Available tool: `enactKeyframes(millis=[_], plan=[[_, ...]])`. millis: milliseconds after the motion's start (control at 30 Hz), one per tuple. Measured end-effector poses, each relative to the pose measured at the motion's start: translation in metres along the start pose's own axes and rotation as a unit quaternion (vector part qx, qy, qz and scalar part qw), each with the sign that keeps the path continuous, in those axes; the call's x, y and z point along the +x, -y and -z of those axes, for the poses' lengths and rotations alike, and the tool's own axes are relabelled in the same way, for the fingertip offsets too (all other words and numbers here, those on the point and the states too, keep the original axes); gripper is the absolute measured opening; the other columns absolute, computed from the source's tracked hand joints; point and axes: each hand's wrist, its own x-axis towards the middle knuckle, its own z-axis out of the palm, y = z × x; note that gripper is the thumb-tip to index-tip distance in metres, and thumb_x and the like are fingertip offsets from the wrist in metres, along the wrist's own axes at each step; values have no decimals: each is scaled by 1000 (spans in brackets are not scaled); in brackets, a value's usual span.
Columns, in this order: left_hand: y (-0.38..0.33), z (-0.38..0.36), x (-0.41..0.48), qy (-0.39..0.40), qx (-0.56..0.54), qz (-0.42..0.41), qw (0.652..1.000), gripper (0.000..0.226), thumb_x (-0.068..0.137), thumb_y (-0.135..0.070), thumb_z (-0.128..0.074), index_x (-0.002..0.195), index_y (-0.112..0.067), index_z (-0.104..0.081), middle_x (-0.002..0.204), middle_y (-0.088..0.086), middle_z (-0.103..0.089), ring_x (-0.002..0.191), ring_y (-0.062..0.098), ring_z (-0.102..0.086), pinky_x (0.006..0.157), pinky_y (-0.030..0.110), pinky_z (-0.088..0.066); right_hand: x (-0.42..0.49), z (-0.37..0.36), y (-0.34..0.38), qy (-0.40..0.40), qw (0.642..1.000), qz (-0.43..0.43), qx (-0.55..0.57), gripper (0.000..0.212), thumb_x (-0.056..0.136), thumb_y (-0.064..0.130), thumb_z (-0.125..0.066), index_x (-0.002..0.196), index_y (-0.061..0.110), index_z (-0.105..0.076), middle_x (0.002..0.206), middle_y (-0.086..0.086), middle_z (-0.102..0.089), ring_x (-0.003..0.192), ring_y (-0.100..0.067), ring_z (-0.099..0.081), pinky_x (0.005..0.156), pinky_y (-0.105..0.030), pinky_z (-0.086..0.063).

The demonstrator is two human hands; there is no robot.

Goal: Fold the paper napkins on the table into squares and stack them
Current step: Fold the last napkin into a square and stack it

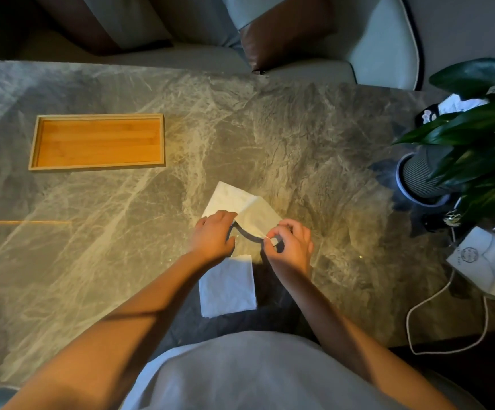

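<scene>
Napkin [236,202] just beyond R hand [292,244] (corner pinched).

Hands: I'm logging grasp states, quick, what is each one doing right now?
Left hand: closed, gripping the near edge of the far napkin.
Right hand: closed, pinching the same napkin's corner.

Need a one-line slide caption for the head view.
Left hand and right hand fold a napkin on the table; a folded napkin lies nearer the person, a wooden tray far left.
</scene>
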Motion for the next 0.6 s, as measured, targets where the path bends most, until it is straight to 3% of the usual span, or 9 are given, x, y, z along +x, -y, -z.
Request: enactKeyframes(millis=[133, 300, 400, 467, 533, 600], plan=[[-2, 4, -1, -96, 13, -32, 995, 49, 78, -15, -59, 127, -17, -51, 130, 7, -52, 115, 29, -50, 93, 43, -39, -2, 2, 7, 8, 999, 39, 0, 11, 72, 22, -67, 76, 27, -59, 109, 11, -54, 111, -12, -44, 100, -35, -31], [-2, 8, -5, -93, -27, -72, 993, 22, 84, -8, -55, 103, -13, -67, 109, 7, -64, 101, 28, -58, 76, 37, -47, -6, 2, 8, 18, 997, 77, 1, 14, 71, 27, -68, 81, 29, -59, 105, 17, -51, 107, -3, -40, 98, -35, -35], [1, 7, -7, -94, -89, -33, 991, 19, 88, -6, -51, 99, -12, -65, 104, 7, -67, 99, 26, -58, 77, 41, -51, -9, 7, 4, 48, 992, 115, 23, 37, 70, 46, -68, 102, 32, -56, 116, 20, -46, 110, 3, -33, 96, -31, -36], [5, 8, -9, -99, -121, -4, 988, 20, 89, -6, -48, 97, -14, -64, 99, 8, -67, 93, 26, -59, 76, 43, -51, -13, 7, -3, 66, 990, 121, 27, 59, 69, 58, -61, 120, 29, -50, 128, 11, -46, 116, -1, -34, 96, -30, -36], [11, 9, -11, -102, -154, 12, 983, 19, 89, -5, -48, 95, -15, -63, 94, 10, -67, 84, 26, -60, 72, 45, -52, -16, 7, -11, 75, 993, 81, 37, 69, 70, 55, -62, 130, 26, -44, 134, 4, -45, 120, -6, -34, 98, -31, -36], [14, 10, -13, -105, -193, 27, 975, 19, 89, -4, -49, 92, -18, -62, 88, 9, -68, 75, 26, -62, 68, 47, -53, -15, 5, -19, 89, 994, 32, 53, 70, 75, 38, -70, 136, 24, -39, 138, 1, -42, 123, -6, -33, 100, -30, -35]])
